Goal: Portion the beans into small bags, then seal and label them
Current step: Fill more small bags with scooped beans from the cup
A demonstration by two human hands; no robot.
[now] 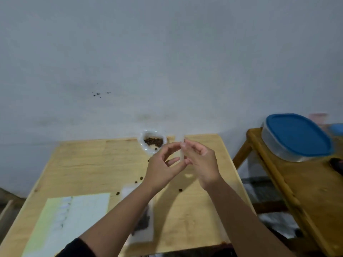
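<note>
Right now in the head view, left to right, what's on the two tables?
Label sheet → filled bag lying flat → open bag of beans → small empty bag pinched by both hands → blue-lidded container on the side table.

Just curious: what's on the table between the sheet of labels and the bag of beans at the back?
Head view: loose beans on bare table, no other object.

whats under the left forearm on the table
A clear bag with dark contents, probably beans, lies flat on the table, partly under the left forearm. The arm covers its near-left part, so whether it is sealed cannot be told.
</note>
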